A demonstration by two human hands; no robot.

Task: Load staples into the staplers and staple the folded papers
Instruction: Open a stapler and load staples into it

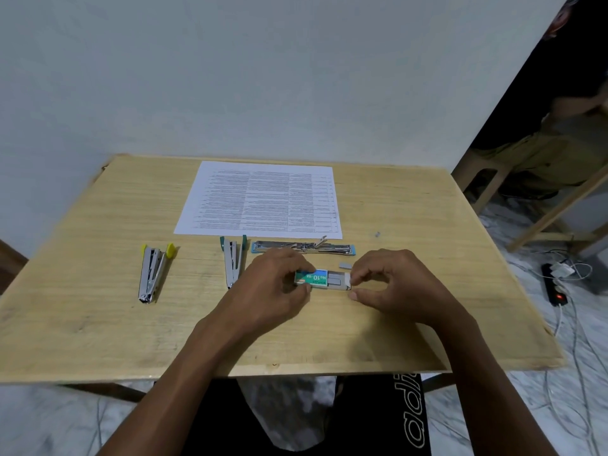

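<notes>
Staple box (pixel 312 278) lies on the wooden table (pixel 98 324) directly between both hands, with its long axis running left to right across the person's front. Left hand (pixel 274 284) is closed on the green sleeve end, thumb on the near edge and fingers over the far edge. Right hand (pixel 391 284) pinches the pulled-out inner tray (pixel 339 281) at the right end between thumb and forefinger; grey staple strips are visible in the exposed tray. The tray extends toward the right hand, so that hand is judged the nearer one for lifting a strip out, while the left hand steadies the sleeve. One loose staple strip (pixel 345 265) lies just beyond the tray, near the right fingertips. Stapler count is three. The blue stapler (pixel 302 247) lies fully opened flat, long axis parallel to the box, just behind the hands and within short reach of either. The teal stapler (pixel 233 258) lies partly open just left of the left hand, long axis running front to back. The yellow stapler (pixel 153 274) lies partly open well to the left, likewise front to back. One printed paper sheet (pixel 260 199) lies flat and unfolded behind the staplers. Loading is judged not yet begun on any stapler.
</notes>
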